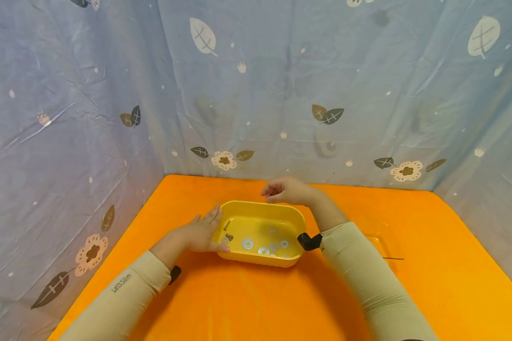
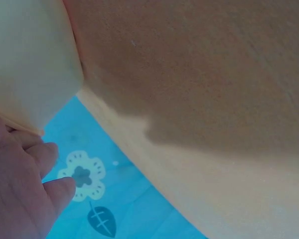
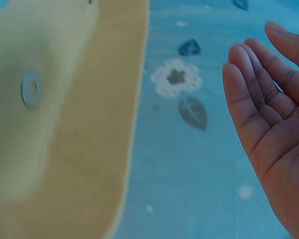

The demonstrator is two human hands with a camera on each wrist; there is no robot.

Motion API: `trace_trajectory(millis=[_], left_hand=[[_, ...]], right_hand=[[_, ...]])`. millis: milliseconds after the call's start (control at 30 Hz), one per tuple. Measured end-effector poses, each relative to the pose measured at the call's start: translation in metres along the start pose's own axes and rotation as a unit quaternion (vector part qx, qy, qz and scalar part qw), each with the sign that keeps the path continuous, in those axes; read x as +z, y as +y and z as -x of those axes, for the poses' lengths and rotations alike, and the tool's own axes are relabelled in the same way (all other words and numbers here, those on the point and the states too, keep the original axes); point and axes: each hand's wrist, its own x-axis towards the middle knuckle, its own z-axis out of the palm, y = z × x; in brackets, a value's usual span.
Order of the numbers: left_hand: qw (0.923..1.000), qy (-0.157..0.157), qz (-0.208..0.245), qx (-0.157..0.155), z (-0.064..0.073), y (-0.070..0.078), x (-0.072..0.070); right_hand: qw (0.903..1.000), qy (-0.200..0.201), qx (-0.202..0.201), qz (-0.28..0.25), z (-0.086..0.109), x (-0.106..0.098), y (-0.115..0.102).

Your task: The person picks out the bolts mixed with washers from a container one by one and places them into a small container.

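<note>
A yellow plastic tub [image 1: 264, 259] stands in front of me, with several flat metal washers [image 1: 247, 244] inside. Two small bolts or screws [image 1: 229, 237] lie toward its left end. My left hand [image 1: 200, 234] holds that end, thumb over the near rim and fingers along the outside; the left wrist view shows its fingers at the tub's edge [image 2: 50, 94]. Beyond the far rim, my right hand [image 1: 288, 191] hovers with loosely bent fingers. In the right wrist view its palm is bare, beside the tub wall [image 3: 104, 124], and a washer [image 3: 32, 88] shows inside.
On the right of the orange tabletop [image 1: 239, 303] sits a clear shallow container [image 1: 377, 244], partly behind my right forearm. A thin dark rod [image 1: 393, 258] lies at its near edge. Patterned curtains [image 1: 264, 94] hang behind the table and at both sides.
</note>
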Motion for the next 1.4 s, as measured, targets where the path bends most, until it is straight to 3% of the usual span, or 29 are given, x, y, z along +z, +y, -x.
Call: trace_trajectory(millis=[267,467,700,1133,1400], left_hand=[[1.0000,0.000,-0.006,-0.005,0.000,0.002,0.001],[1.0000,-0.003,-0.004,-0.001,0.000,0.002,0.002],[1.0000,0.000,0.004,0.002,0.001,0.001,0.004],[0.9999,0.008,0.000,0.010,0.003,0.001,0.002],[0.9999,0.007,-0.005,0.008,0.004,0.002,0.001]], right_hand=[[0.9959,-0.045,-0.019,0.077,-0.039,0.033,0.000],[0.9915,-0.051,-0.025,0.117,-0.055,0.049,0.002],[0.9892,-0.090,0.004,0.116,-0.066,0.067,0.008],[0.9769,-0.104,0.008,0.186,-0.080,0.089,0.010],[0.9802,-0.105,0.022,0.166,-0.082,0.091,0.016]])
